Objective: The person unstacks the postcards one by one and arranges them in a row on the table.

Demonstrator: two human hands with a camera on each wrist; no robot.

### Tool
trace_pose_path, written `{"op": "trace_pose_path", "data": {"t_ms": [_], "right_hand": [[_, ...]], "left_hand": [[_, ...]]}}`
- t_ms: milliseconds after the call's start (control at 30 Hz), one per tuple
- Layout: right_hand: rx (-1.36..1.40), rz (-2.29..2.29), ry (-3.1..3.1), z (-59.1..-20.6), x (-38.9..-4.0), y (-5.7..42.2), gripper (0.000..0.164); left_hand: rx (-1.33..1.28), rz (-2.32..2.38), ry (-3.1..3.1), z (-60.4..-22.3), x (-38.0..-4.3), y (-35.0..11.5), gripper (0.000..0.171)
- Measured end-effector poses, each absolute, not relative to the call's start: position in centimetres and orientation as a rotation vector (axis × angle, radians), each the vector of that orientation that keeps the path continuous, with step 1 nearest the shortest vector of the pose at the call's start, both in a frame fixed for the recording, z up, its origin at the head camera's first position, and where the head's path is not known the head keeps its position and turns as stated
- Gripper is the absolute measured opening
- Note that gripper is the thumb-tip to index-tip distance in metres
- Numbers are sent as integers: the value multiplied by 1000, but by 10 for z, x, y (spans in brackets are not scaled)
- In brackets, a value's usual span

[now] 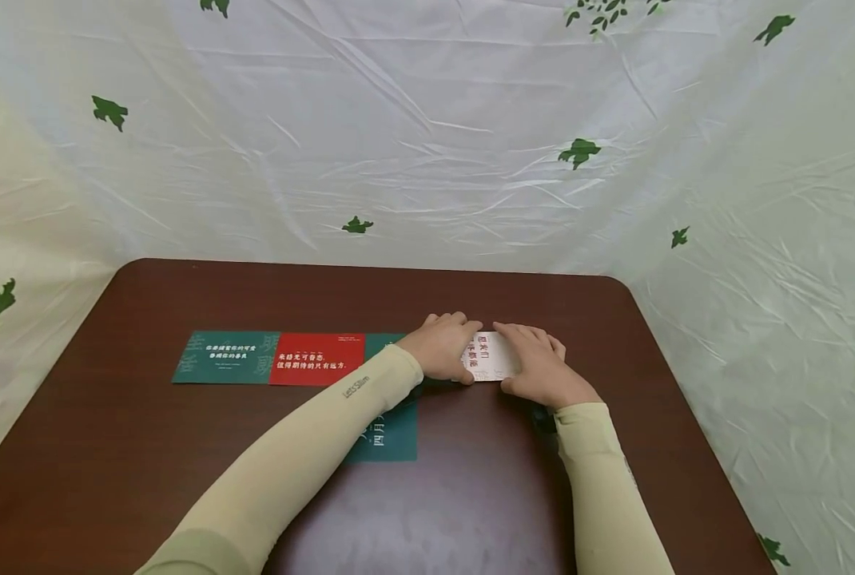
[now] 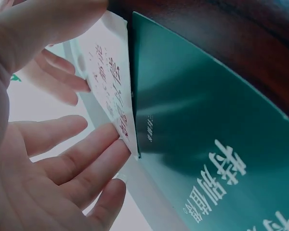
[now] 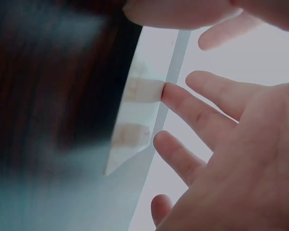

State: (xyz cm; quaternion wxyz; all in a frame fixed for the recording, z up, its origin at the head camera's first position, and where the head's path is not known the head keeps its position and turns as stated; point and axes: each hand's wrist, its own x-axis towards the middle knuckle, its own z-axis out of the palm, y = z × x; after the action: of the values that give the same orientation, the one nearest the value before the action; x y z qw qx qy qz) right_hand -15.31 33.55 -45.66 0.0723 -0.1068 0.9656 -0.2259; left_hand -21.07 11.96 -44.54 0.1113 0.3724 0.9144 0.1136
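Observation:
A white card (image 1: 491, 357) with red characters lies near the far side of the table between both hands. My left hand (image 1: 438, 347) spans its left end, with straight fingertips (image 2: 111, 137) at the far edge and the thumb over the near side. At the right end, my right hand (image 1: 546, 369) has a fingertip (image 3: 168, 91) touching the card's far edge and its thumb by the near edge. Beside the white card lies a green card (image 2: 183, 110) with white characters, a narrow wedge-shaped gap between them; the left hand partly hides it in the head view.
Left along the row are a red card (image 1: 317, 358) and another green card (image 1: 224, 358). One more green card (image 1: 395, 435) lies below the row, partly under the left forearm. The brown table (image 1: 147, 447) meets white curtains with green leaf prints (image 1: 471, 160) behind and at the sides.

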Motion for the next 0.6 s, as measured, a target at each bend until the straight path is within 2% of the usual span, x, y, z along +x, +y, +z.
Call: {"op": "trace_pose_path", "data": {"t_ms": [600], "right_hand": [[-307, -693, 2910, -461, -153, 337, 94]], "left_hand": [[1078, 330, 2697, -450, -210, 122, 92]]}}
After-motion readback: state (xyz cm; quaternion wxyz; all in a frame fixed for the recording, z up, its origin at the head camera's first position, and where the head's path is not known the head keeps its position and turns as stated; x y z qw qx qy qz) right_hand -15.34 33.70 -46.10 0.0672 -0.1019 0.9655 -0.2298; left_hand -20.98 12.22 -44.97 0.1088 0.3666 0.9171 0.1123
